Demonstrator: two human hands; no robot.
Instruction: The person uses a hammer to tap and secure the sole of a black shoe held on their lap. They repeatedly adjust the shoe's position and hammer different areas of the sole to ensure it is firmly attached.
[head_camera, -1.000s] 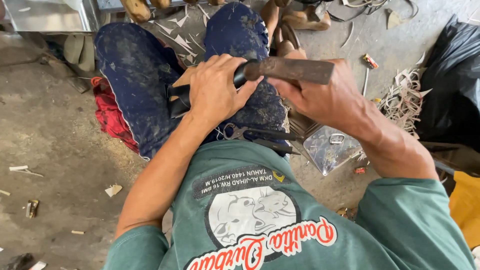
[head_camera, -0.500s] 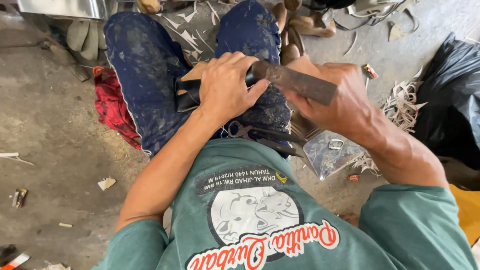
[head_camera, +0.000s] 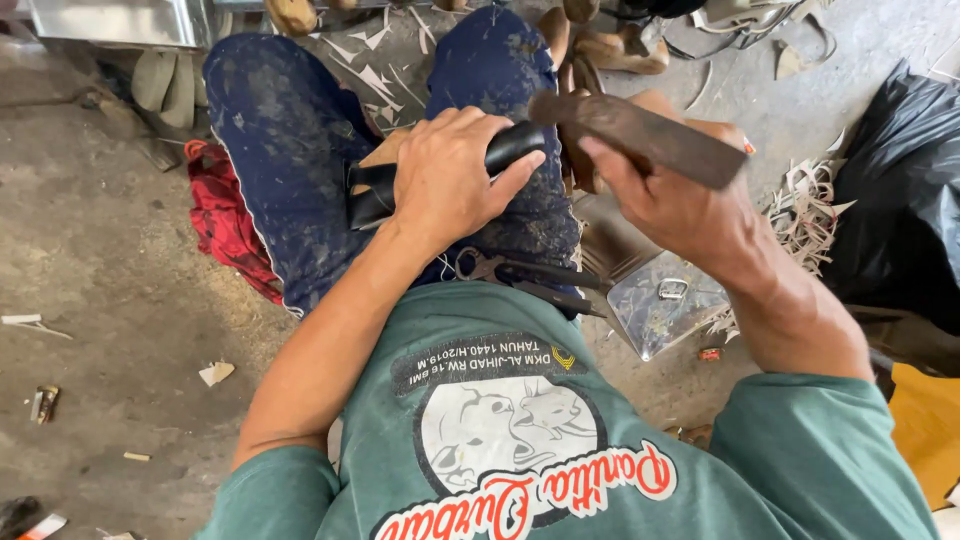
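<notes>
On the lap: black strap (head_camera: 505, 152) pinned across the right thigh, kept flat and steady for working.
Left hand (head_camera: 447, 180): clenched over the strap, palm down, thumb toward the blade end, likely bracing it against the leg.
Right hand (head_camera: 668, 195): grasping a flat rusty blade (head_camera: 640, 135), tilted, tip touching the strap just beyond the left fingertips; apparently angled so the edge meets the material.
Strap position: under the left palm, one end sticking out past the wrist side, the other out toward the blade.
Below the left wrist: dark scissors (head_camera: 525, 273) lying on the lap against the green shirt (head_camera: 520, 420), close at hand.
Below the right hand: clear plastic box (head_camera: 665, 305) on the floor, a small metal piece inside.
Beyond the right hand: pale offcuts (head_camera: 800, 215) heaped beside a black bag (head_camera: 905, 200).
Left of the left arm: red cloth (head_camera: 225, 225) under the leg, bare concrete floor (head_camera: 110, 300) with scattered scraps.
Beyond both hands: brown shoe parts (head_camera: 600, 45), details unclear.
</notes>
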